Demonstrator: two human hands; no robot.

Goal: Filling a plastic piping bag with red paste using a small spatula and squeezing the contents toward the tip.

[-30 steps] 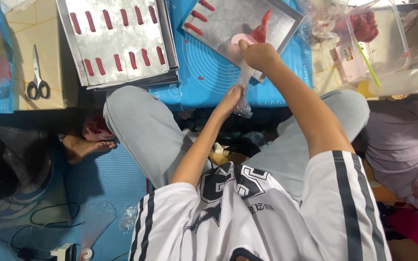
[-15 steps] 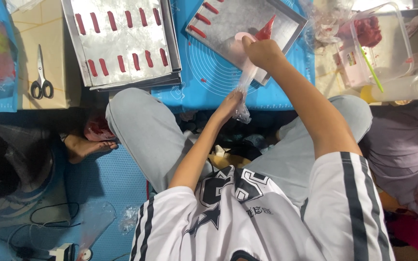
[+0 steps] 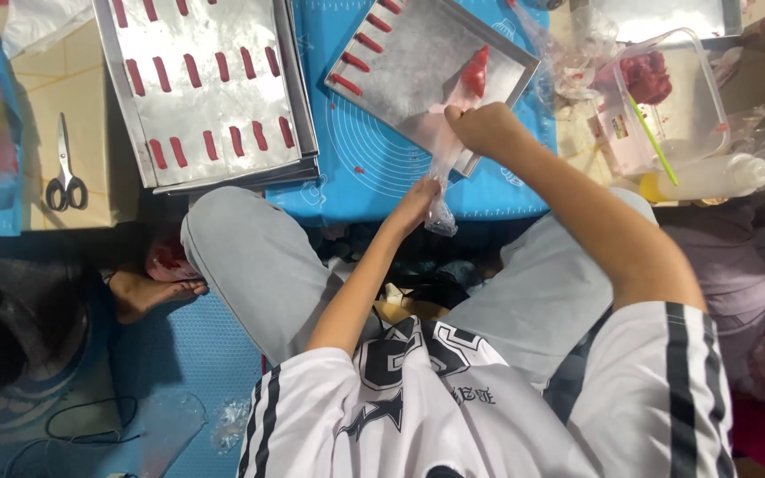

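My right hand [image 3: 487, 128] grips a clear plastic piping bag [image 3: 471, 78] filled with red paste, its tip over a tilted metal tray [image 3: 418, 75] that carries several red strips along its left edge. My left hand [image 3: 415, 202] pinches the twisted tail of the same bag just below, near the front edge of the blue mat [image 3: 374, 168]. A second metal tray [image 3: 205, 88] to the left is lined with rows of red strips.
Scissors [image 3: 65, 173] lie on a tan board at the left. A clear tub [image 3: 657, 93] with red paste and a green stick sits at the right, beside a squeeze bottle [image 3: 710, 177]. My grey-trousered knees frame the floor; another person's bare foot [image 3: 148, 292] lies at the left.
The view has shifted slightly; my right hand and the bag's tip have stayed over the tilted tray, moving a little along it. My left hand keeps holding the bag's tail.
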